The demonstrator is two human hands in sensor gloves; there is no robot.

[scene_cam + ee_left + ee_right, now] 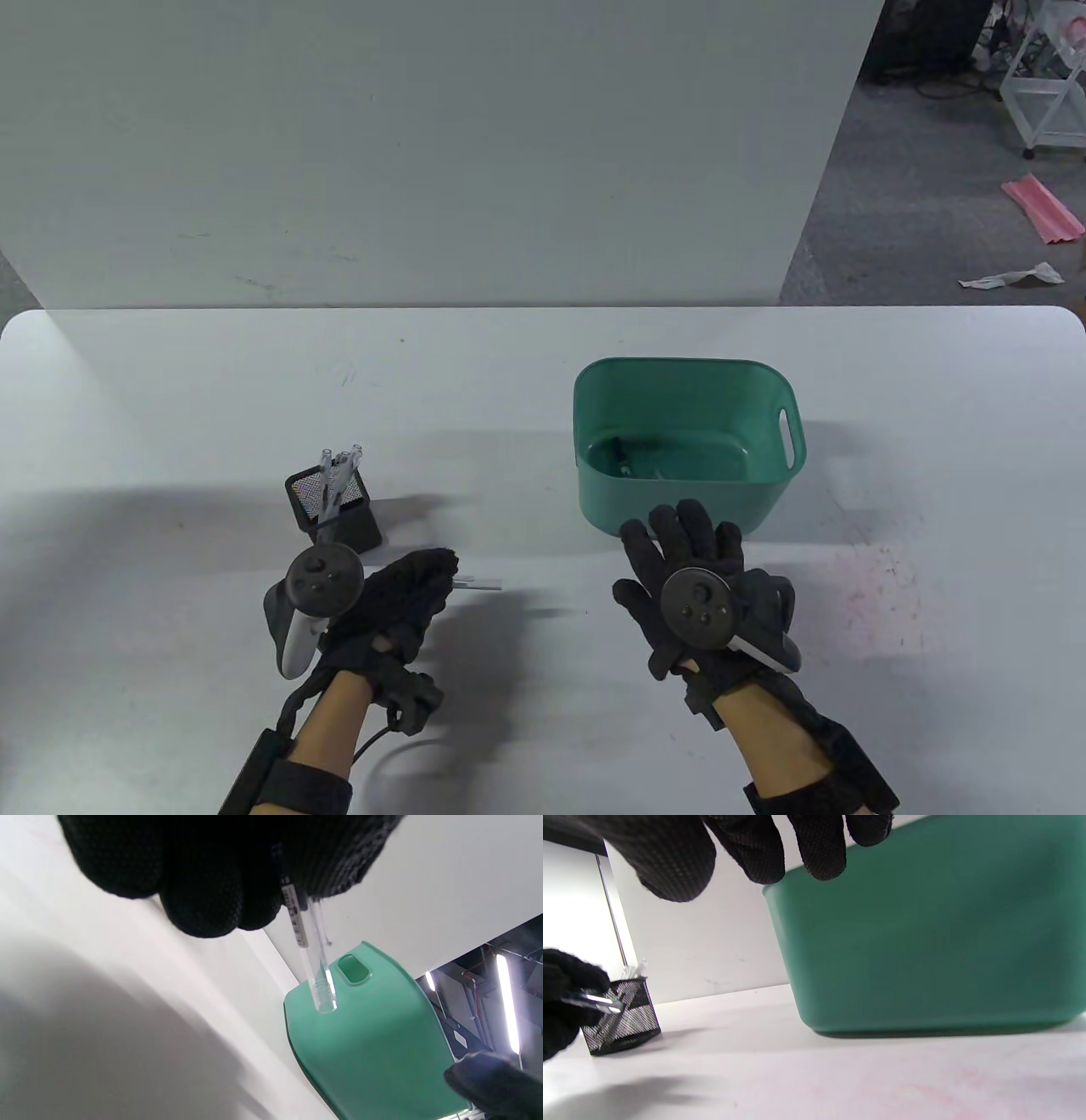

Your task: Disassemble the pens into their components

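Left hand [399, 594] fingers grasp clear pen barrel [316, 971], axis level, open end toward green bin [679, 501] | right hand [691, 586] released, splayed | bin: small parts; mesh holder [335, 509]: pens.

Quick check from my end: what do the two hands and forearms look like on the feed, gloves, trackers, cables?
Both hands, left hand and right hand, wear black knit gloves. A dark round tracker with buttons sits on the back of each; the left one shows a pale grey handle. Forearms are bare, with black straps near the elbows and a black cable along the left wrist.
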